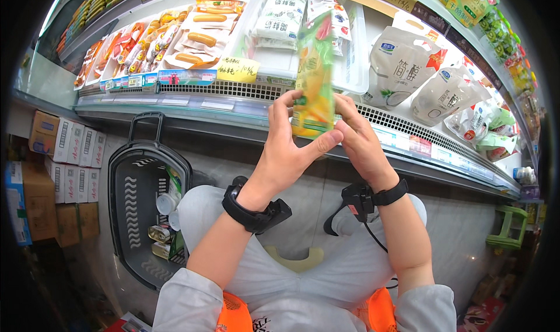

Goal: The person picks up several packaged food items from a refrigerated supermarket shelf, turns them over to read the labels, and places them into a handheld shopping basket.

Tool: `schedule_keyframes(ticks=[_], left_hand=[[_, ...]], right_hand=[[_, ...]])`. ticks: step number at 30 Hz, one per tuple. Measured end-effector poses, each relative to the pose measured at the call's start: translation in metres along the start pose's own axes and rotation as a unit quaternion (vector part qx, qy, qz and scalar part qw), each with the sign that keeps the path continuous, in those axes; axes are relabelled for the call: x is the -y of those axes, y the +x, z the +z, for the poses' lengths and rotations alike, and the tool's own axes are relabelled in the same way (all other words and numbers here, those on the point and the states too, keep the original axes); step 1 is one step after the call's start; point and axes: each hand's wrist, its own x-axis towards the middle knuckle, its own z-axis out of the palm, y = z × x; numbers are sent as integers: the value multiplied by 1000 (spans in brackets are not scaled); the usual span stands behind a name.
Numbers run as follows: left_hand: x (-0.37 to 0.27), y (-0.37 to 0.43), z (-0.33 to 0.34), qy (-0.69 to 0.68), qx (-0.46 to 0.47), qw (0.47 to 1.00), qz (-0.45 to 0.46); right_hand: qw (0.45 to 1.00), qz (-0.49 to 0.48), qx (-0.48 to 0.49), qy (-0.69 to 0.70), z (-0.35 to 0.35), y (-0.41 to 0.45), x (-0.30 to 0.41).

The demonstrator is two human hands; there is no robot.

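Observation:
A green and yellow plastic pouch [314, 76] with fruit pictures, slightly blurred, stands upright between my hands above the shelf's front edge. My left hand [285, 146] grips its lower left side, the thumb stretched across below its bottom edge. On the lower right side, my right hand [361, 142] also holds it, thumb close to the left thumb. Behind the pouch is a translucent white plastic tray [350, 65], with white printed sachets [280, 19] at its back. The pouch hides part of the tray.
Packaged sausages [197, 39] fill the chiller shelf at left; large white pouches [400, 65] stand at right. A grey shopping basket [144, 201] holding cans and tubs sits on the floor beside stacked cartons [74, 142]. A green plastic stool [507, 229] is at right.

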Motion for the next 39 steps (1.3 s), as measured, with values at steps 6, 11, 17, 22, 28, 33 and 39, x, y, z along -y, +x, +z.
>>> schedule_keyframes(ticks=[6, 11, 17, 22, 28, 33, 39], left_hand=[[-22, 2, -13, -352, 25, 925, -141], [-22, 2, -12, -502, 61, 843, -184], [-19, 3, -11, -464, 56, 864, -186], [-8, 11, -23, -186, 37, 971, -147], [0, 13, -22, -149, 10, 979, -140], [-3, 13, -22, -172, 5, 976, -135], [-3, 12, -20, -178, 2, 975, -134]], right_hand=[[999, -12, 32, 20, -6, 0, 18], [992, 42, -116, 34, -10, 5, 8], [988, 22, -114, 106, 1, 6, 9], [979, 98, -135, 119, -12, 6, 3], [983, 128, -115, 70, -8, 5, -5], [985, 121, -113, 54, -6, 4, 6], [985, 119, -116, 43, -8, 2, 7]])
